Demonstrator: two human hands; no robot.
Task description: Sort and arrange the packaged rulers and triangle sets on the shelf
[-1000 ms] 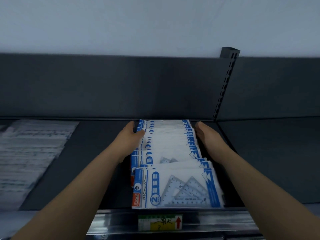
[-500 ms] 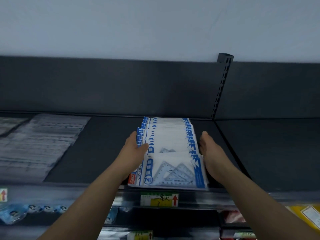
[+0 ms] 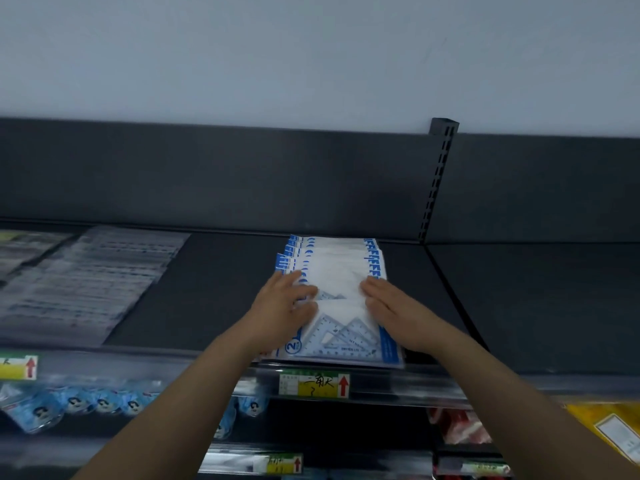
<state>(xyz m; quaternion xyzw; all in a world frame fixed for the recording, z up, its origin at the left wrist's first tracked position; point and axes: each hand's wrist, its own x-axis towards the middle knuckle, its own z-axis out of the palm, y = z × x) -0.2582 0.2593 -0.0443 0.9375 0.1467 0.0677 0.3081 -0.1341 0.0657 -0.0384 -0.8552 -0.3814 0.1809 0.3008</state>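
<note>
A row of several overlapping triangle set packs [image 3: 337,271], white with blue edges, lies on the dark top shelf [image 3: 214,292] and runs from the front lip to the back panel. The front pack [image 3: 341,341] shows two clear triangles. My left hand [image 3: 282,308] lies flat on the left side of the row, fingers straight and spread. My right hand [image 3: 388,310] lies flat on the right side, fingers straight. Both press down on the packs near the front. A wider spread of clear ruler packs [image 3: 86,282] lies at the shelf's left, blurred.
A slotted upright [image 3: 438,181] divides the back panel right of the row. A yellow price label [image 3: 313,384] sits on the shelf lip under the packs. Lower shelves hold blue packets [image 3: 86,403] at left, red [image 3: 457,427] and yellow packets [image 3: 609,431] at right.
Both hands moved from the sides of the row onto its top, fingers now flat. The view has pulled back and down, showing the lower shelves.
</note>
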